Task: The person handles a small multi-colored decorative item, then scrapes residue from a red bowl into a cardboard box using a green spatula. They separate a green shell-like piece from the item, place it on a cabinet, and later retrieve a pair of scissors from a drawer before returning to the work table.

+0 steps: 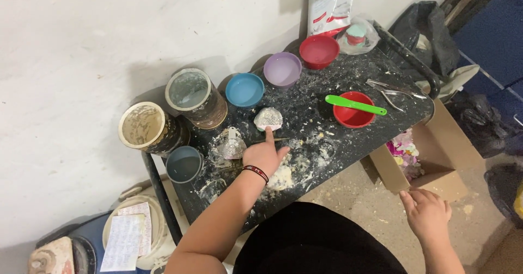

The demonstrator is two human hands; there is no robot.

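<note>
The left hand rests on the black table, forefinger stretched out to touch the lower edge of a small grey-white lump at its twelve o'clock, the other fingers curled, pinching nothing; a metal mould lies just beside it at nine o'clock; the right hand hangs off the table at four o'clock, fingers loosely bent and empty, near a cardboard box; a red bowl with a green spatula sits at two o'clock.
</note>
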